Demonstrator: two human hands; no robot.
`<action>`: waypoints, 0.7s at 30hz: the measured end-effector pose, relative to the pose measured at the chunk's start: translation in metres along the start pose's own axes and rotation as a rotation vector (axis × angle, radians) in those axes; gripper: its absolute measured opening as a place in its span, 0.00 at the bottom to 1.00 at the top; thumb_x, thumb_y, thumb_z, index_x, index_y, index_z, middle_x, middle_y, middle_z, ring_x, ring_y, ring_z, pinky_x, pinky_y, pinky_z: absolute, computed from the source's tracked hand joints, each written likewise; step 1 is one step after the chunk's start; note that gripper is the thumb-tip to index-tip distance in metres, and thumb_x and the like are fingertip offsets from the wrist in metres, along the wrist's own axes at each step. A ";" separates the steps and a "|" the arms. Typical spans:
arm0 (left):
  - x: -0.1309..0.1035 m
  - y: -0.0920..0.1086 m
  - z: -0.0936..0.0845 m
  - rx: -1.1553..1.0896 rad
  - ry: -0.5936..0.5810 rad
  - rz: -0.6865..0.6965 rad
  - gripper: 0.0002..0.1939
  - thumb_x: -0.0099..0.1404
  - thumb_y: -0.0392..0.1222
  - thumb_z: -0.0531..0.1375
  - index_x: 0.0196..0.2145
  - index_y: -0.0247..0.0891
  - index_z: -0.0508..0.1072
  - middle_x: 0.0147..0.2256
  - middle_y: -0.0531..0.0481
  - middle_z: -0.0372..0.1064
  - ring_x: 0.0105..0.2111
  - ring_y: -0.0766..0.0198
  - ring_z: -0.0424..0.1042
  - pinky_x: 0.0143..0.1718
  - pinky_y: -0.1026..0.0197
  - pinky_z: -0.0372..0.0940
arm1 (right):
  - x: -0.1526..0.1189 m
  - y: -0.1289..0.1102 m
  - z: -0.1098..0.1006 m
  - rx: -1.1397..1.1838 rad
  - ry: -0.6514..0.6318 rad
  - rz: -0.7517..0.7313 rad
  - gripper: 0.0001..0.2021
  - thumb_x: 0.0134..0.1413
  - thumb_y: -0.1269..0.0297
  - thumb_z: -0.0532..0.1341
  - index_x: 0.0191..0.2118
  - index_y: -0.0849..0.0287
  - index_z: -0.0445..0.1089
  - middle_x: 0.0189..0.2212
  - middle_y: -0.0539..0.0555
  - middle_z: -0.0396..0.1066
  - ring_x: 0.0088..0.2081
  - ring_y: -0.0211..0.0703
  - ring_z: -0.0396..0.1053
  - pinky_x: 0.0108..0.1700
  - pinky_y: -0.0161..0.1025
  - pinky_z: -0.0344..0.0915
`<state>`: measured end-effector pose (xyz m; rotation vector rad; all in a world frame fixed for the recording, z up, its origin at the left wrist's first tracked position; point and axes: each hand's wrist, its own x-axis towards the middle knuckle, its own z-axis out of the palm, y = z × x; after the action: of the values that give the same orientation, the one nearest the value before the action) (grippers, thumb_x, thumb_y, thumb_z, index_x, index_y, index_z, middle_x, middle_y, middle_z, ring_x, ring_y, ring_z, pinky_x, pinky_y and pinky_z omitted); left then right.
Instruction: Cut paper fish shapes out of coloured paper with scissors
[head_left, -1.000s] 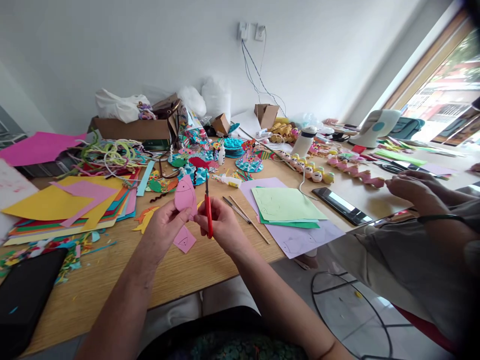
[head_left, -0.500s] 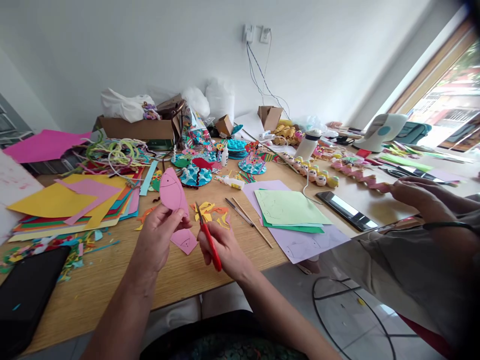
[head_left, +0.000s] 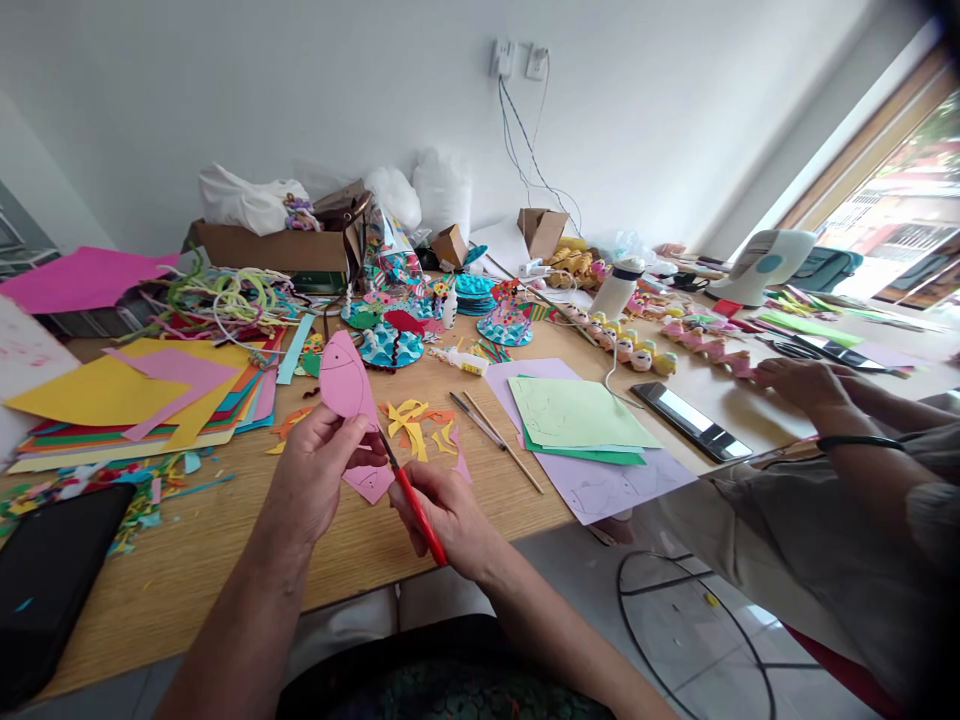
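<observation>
My left hand (head_left: pixel 324 465) pinches a pink paper fish (head_left: pixel 346 375) with a drawn eye and curved lines, held upright above the table. Red-handled scissors (head_left: pixel 417 512) are in my right hand (head_left: pixel 442 510), their blades pointing up and left at the lower edge of the fish. The blades look nearly closed, close to my left fingertips. Beneath my hands lies another pink piece (head_left: pixel 370 482) with a drawn eye. Orange and yellow paper scraps (head_left: pixel 412 425) are just behind the scissors.
Coloured paper sheets (head_left: pixel 105 400) and a black phone (head_left: pixel 64 580) lie at left. Green sheets (head_left: pixel 585 410), a pen (head_left: pixel 478 420) and another phone (head_left: pixel 691 422) are right of my hands. At far right, a person's hands (head_left: pixel 806 385) touch a pink strip.
The scissors have come to the lower edge of the fish, and their blades have closed. My right hand has shifted slightly down and right. The other person's hands have moved left.
</observation>
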<state>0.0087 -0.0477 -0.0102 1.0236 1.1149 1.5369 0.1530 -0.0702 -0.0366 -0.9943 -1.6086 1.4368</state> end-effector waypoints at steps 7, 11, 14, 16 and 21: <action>-0.001 0.003 0.001 0.026 -0.028 -0.019 0.06 0.48 0.40 0.65 0.23 0.37 0.72 0.19 0.58 0.72 0.19 0.70 0.71 0.21 0.70 0.70 | -0.002 -0.004 -0.003 0.004 -0.008 0.024 0.21 0.55 0.47 0.59 0.23 0.57 0.58 0.18 0.45 0.53 0.21 0.33 0.52 0.23 0.32 0.47; -0.002 0.003 0.002 0.025 -0.038 -0.022 0.06 0.48 0.40 0.65 0.23 0.37 0.72 0.19 0.58 0.72 0.19 0.70 0.70 0.21 0.70 0.69 | -0.004 -0.005 -0.003 -0.006 -0.006 0.035 0.21 0.55 0.46 0.59 0.23 0.58 0.58 0.18 0.45 0.52 0.21 0.32 0.51 0.22 0.32 0.47; -0.003 0.002 0.001 0.020 -0.050 -0.021 0.06 0.48 0.40 0.65 0.24 0.37 0.72 0.19 0.58 0.72 0.19 0.70 0.70 0.21 0.70 0.69 | -0.005 -0.003 -0.003 -0.006 -0.006 0.032 0.21 0.55 0.47 0.59 0.23 0.58 0.58 0.18 0.44 0.52 0.21 0.32 0.51 0.22 0.32 0.47; -0.003 0.001 0.001 0.021 -0.053 -0.023 0.06 0.49 0.40 0.65 0.24 0.37 0.73 0.19 0.57 0.72 0.19 0.70 0.71 0.22 0.70 0.69 | -0.005 -0.001 -0.003 -0.006 -0.011 0.026 0.21 0.55 0.47 0.59 0.23 0.58 0.58 0.18 0.44 0.52 0.20 0.32 0.50 0.22 0.31 0.47; -0.004 0.002 0.001 0.016 -0.051 -0.032 0.05 0.49 0.40 0.65 0.23 0.37 0.72 0.19 0.58 0.72 0.19 0.70 0.70 0.22 0.70 0.69 | -0.005 0.001 -0.003 -0.003 -0.008 0.020 0.21 0.55 0.46 0.59 0.23 0.58 0.58 0.18 0.44 0.52 0.20 0.31 0.50 0.21 0.31 0.47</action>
<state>0.0105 -0.0516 -0.0087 1.0451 1.1052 1.4705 0.1581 -0.0735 -0.0377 -1.0104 -1.6115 1.4536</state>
